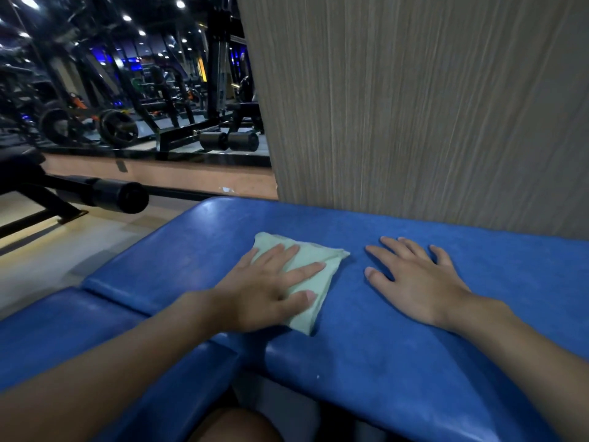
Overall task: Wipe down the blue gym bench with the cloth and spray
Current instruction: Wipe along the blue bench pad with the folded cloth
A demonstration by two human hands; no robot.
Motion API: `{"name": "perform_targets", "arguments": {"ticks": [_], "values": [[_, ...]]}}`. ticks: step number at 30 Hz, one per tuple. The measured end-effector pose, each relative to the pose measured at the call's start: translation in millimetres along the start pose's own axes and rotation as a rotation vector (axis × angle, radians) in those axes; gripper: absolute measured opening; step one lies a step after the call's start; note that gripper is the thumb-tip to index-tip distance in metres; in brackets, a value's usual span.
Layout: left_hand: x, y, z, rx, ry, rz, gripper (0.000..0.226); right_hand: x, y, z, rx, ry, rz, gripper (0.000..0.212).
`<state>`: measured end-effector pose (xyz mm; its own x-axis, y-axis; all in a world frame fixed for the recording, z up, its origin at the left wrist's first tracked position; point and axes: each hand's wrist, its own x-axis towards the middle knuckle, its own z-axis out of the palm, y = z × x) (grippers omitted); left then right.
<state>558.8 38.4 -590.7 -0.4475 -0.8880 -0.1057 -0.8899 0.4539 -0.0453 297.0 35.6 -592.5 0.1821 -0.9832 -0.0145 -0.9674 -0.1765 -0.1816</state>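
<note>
The left hand (264, 298) lies flat, palm down, fingers straight and slightly spread, pressing on a folded pale green cloth (318, 250). The cloth spreads from under the palm toward 1 o'clock. Its far corners show past the fingertips, and its near corner lies just beside the thumb at 5 o'clock.

At 3 o'clock from it, with a strip of bare pad between, the right hand (417, 288) rests palm down on the blue bench (382, 355). Its fingers are fanned wide toward 11 o'clock and it holds nothing. Both forearms are bare and come in from the lower corners of the view.

The cloth sits near the middle of the bench's large pad, a little toward its left end. The vinyl there looks dull and scuffed. A second blue pad (57, 333) adjoins it at 8 o'clock, set off by a seam, and a gap opens between the two pads at 6 o'clock. A bare knee (229, 425) shows below that gap.

At 12 to 2 o'clock a grey wood-grain panel (414, 106) stands upright against the far edge of the bench. At 10 o'clock a black padded roller (122, 196) sticks out over a pale floor (41, 260). Farther off at 10 to 11 o'clock are dark machines, weight plates (116, 127) and a black dumbbell (229, 141) under small ceiling lights. I cannot tell whether that is a mirror or open room.
</note>
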Motion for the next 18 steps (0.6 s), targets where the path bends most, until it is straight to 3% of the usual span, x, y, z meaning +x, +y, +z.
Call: {"name": "perform_targets", "arguments": {"ticks": [6,9,13,18], "values": [[-53.4,10.3,-7.4,0.004,0.034,-0.006,0.059,7.5,-8.0,-11.2,0.0,0.058,0.006,0.057],[-43.7,19.7,-2.5,-0.019,0.065,-0.053,0.065,13.5,-10.9,-5.9,0.01,-0.014,-0.011,0.061],[2.8,12.5,-0.5,0.04,0.052,-0.093,0.072,16.5,-7.2,4.6,-0.036,-0.036,-0.024,0.062],[96.9,-5.0,-7.5,-0.016,0.033,-0.141,0.057,17.2,-6.5,7.7,-0.046,-0.018,-0.036,0.063]]}}
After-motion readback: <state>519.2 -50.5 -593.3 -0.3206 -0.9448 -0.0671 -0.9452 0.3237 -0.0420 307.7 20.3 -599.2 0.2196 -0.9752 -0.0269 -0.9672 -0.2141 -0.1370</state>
